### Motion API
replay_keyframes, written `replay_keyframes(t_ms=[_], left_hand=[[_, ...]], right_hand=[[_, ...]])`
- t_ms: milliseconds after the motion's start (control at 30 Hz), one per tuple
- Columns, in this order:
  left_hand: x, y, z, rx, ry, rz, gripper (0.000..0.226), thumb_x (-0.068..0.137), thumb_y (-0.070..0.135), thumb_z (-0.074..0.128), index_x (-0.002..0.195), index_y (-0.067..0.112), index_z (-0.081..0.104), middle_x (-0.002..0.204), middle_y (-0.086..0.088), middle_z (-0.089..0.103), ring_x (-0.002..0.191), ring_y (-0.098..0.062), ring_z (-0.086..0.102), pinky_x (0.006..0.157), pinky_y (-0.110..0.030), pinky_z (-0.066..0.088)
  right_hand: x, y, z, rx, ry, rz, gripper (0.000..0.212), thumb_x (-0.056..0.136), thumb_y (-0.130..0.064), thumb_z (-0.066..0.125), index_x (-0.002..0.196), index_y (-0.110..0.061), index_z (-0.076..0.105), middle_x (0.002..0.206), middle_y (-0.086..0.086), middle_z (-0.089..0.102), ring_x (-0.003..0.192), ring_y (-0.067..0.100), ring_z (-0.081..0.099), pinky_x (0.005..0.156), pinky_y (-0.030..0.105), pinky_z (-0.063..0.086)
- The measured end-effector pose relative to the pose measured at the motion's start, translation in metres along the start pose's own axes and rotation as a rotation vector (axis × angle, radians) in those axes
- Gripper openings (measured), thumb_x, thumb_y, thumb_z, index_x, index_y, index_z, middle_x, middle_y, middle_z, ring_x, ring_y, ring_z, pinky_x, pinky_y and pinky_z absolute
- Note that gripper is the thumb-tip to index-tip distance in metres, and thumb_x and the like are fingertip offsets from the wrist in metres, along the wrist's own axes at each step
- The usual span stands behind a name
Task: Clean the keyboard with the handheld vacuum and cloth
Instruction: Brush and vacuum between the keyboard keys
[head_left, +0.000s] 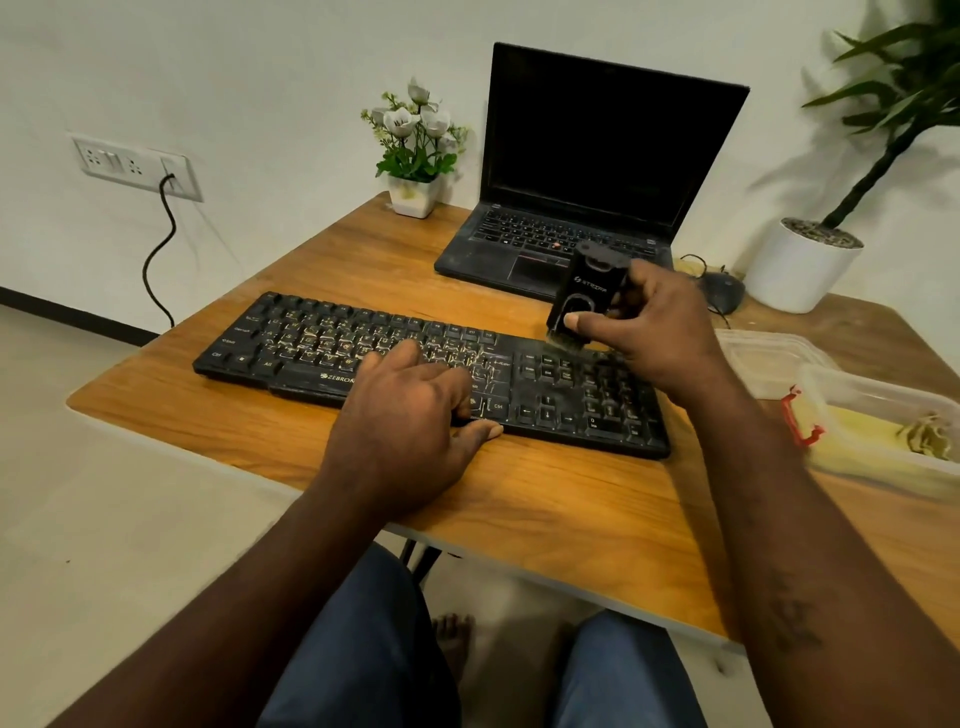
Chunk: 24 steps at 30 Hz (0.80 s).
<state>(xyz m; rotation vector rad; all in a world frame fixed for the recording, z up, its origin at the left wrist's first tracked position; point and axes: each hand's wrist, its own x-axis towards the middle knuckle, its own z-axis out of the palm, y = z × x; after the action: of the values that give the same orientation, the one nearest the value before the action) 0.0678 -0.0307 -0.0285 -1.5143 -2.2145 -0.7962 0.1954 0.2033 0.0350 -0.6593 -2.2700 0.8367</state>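
Keyboard (291, 343) lies mid frame on table (571, 509). Left hand (410, 410) rests flat on middle keys, fingers spread, thumb at front edge; seems to steady it. Right hand (654, 332) grips small black vacuum (587, 291), brush end down, touching keyboard's top edge right of middle. Pale bits still show between keys; right part looks dusty. Vacuum step looks under way, much left. Cloth wipe not yet done. Yellow thing (857, 436) in clear box (878, 387), right edge, may be cloth; cannot tell.
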Motion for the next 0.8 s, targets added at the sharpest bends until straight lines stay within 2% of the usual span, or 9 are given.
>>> replay_keyframes(t_ms=[200, 300, 400, 533, 600, 700, 800], left_hand=[[0.001, 0.000, 0.000, -0.006, -0.014, -0.018, 0.038, 0.085, 0.062, 0.069, 0.075, 0.033, 0.047, 0.073, 0.013, 0.057, 0.080, -0.013, 0.040, 0.076, -0.040, 0.040], [0.001, 0.001, -0.001, -0.013, -0.022, -0.024, 0.038, 0.085, 0.063, 0.068, 0.075, 0.034, 0.046, 0.074, 0.015, 0.054, 0.080, -0.013, 0.039, 0.076, -0.039, 0.038], [0.001, 0.001, -0.001, -0.005, -0.028, -0.030, 0.039, 0.085, 0.063, 0.068, 0.075, 0.034, 0.044, 0.074, 0.016, 0.052, 0.081, -0.013, 0.039, 0.077, -0.038, 0.036], [0.000, 0.002, -0.002, 0.002, -0.029, -0.037, 0.040, 0.085, 0.063, 0.069, 0.074, 0.034, 0.043, 0.072, 0.015, 0.049, 0.081, -0.013, 0.039, 0.076, -0.038, 0.035], [0.000, 0.002, -0.002, -0.002, -0.031, -0.039, 0.040, 0.085, 0.062, 0.069, 0.074, 0.034, 0.043, 0.073, 0.016, 0.049, 0.081, -0.013, 0.039, 0.077, -0.038, 0.035], [0.000, 0.003, -0.003, -0.005, -0.030, -0.042, 0.040, 0.085, 0.062, 0.070, 0.075, 0.035, 0.043, 0.074, 0.016, 0.048, 0.081, -0.012, 0.038, 0.077, -0.037, 0.034], [0.000, 0.004, -0.003, -0.001, -0.024, -0.041, 0.040, 0.084, 0.062, 0.071, 0.074, 0.035, 0.043, 0.073, 0.017, 0.047, 0.081, -0.012, 0.037, 0.076, -0.037, 0.034]], right_hand=[[0.002, -0.014, 0.026, -0.004, -0.142, -0.025, 0.045, 0.083, -0.028, 0.087, 0.124, -0.028, 0.068, 0.097, -0.013, 0.073, 0.084, -0.002, 0.070, 0.067, 0.012, 0.053], [0.004, -0.006, 0.008, -0.007, -0.159, 0.027, 0.043, 0.084, -0.022, 0.085, 0.123, -0.028, 0.068, 0.098, -0.012, 0.073, 0.086, -0.002, 0.069, 0.068, 0.012, 0.053], [0.001, 0.005, -0.015, -0.019, -0.158, 0.070, 0.039, 0.082, -0.021, 0.086, 0.117, -0.028, 0.069, 0.098, -0.009, 0.075, 0.087, 0.003, 0.072, 0.076, 0.024, 0.057], [-0.009, 0.004, -0.028, 0.023, -0.233, 0.037, 0.039, 0.080, -0.014, 0.087, 0.112, -0.031, 0.070, 0.095, -0.006, 0.076, 0.081, 0.000, 0.073, 0.064, 0.015, 0.056], [-0.012, 0.003, -0.029, -0.016, -0.276, -0.009, 0.039, 0.079, -0.016, 0.088, 0.110, -0.033, 0.072, 0.093, -0.003, 0.077, 0.081, 0.006, 0.074, 0.065, 0.020, 0.058], [-0.014, 0.001, -0.031, -0.050, -0.342, -0.068, 0.036, 0.079, -0.019, 0.088, 0.109, -0.032, 0.074, 0.095, 0.003, 0.076, 0.085, 0.019, 0.073, 0.076, 0.040, 0.063], [-0.016, -0.002, -0.027, -0.067, -0.359, -0.105, 0.038, 0.077, -0.025, 0.089, 0.111, -0.028, 0.072, 0.098, 0.000, 0.075, 0.092, 0.019, 0.072, 0.083, 0.053, 0.061]])
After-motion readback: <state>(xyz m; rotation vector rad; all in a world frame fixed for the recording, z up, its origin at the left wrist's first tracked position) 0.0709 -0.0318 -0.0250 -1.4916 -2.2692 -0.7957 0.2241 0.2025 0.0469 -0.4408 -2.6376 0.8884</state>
